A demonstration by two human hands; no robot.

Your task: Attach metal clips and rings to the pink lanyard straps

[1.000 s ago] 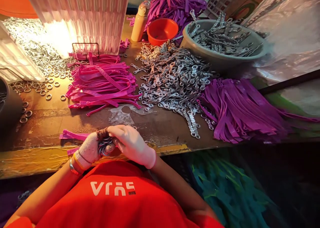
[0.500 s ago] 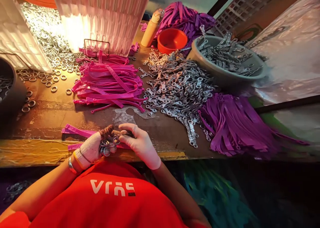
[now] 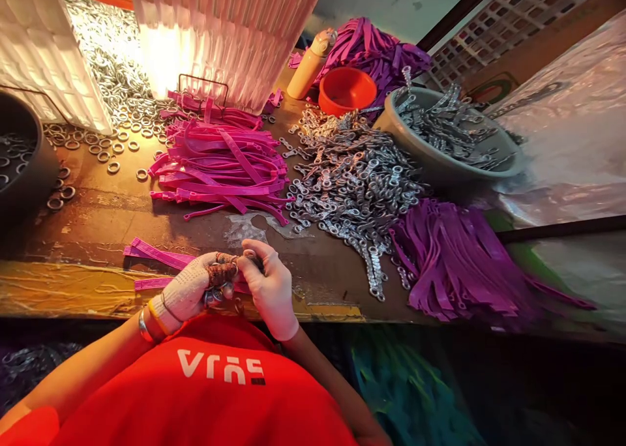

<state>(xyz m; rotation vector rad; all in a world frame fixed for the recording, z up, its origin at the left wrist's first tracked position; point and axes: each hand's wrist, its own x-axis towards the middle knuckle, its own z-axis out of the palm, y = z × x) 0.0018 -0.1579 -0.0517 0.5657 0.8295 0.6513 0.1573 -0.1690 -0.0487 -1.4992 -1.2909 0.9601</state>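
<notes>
My left hand (image 3: 188, 286), in a pale knitted glove with brown wrapping on the fingers, is closed around several metal rings (image 3: 214, 297) just above the table's front edge. Against its fingertips, my right hand (image 3: 271, 293), in a thin white glove, is closed in a pinch. A small dark thing shows between its thumb and fingers, too hidden to name. Pink zip-like straps (image 3: 159, 255) lie on the table under and beside my left hand. Part of the rings is covered by the fingers.
Beyond my hands lie a stack of pink straps (image 3: 220, 169), a heap of metal links (image 3: 352, 178) and purple straps (image 3: 454, 263). A grey basin (image 3: 513, 162) of links, a red bowl (image 3: 347, 90) and a bottle (image 3: 310, 68) stand behind. A dark tub (image 3: 44, 156) holds rings at left.
My right hand has moved left, up against my left fingers. My left hand has turned, and its rings are more hidden. The whole view has shifted slightly.
</notes>
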